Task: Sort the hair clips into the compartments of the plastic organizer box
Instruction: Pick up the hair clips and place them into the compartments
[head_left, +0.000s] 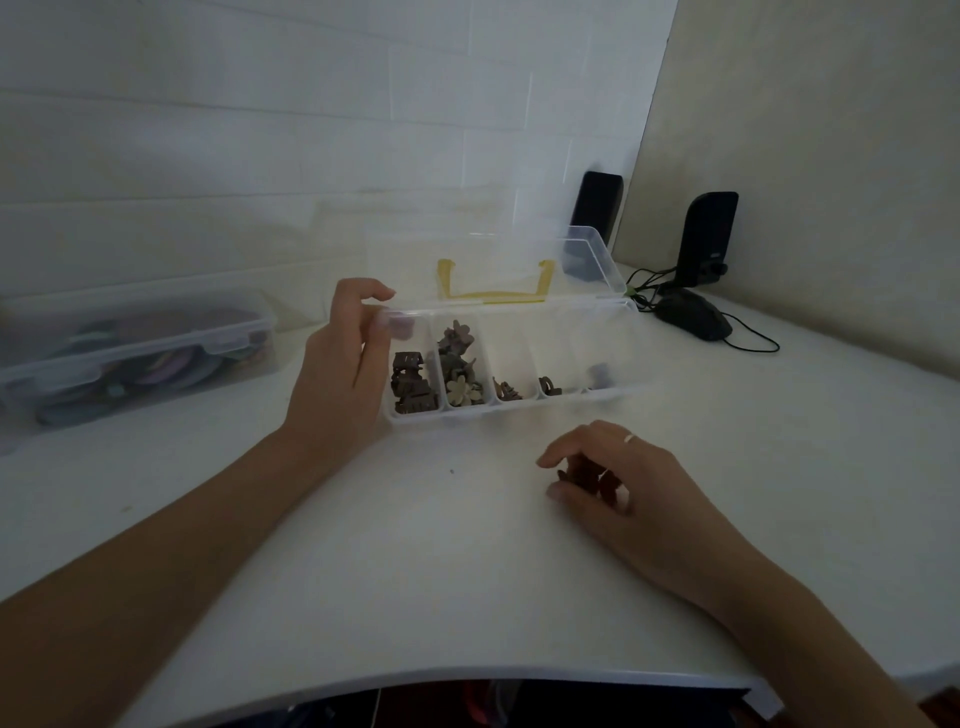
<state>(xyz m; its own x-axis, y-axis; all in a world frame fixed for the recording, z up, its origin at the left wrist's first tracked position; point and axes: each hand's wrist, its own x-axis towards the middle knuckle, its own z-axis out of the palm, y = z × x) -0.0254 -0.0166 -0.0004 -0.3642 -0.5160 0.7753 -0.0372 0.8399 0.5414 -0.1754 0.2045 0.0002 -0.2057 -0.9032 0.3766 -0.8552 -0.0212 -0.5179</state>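
Note:
A clear plastic organizer box (618, 395) stands open on the white table, its lid with a yellow handle (493, 291) raised behind it. Its compartments hold dark claw clips (410, 382) at the left, flower-shaped clips (460, 364) beside them, and a few small dark clips further right. My left hand (343, 364) grips the box's left end, thumb and fingers curled over the rim. In front of the box, my right hand (613, 478) rests on the table and pinches small dark hair clips (584, 475) between thumb and fingers. It wears a ring.
A closed clear container (135, 353) with colourful items sits at the far left. Two black speakers (706, 239) and a black mouse (693, 319) with cables lie at the back right. The table's front edge (467, 675) curves close to me.

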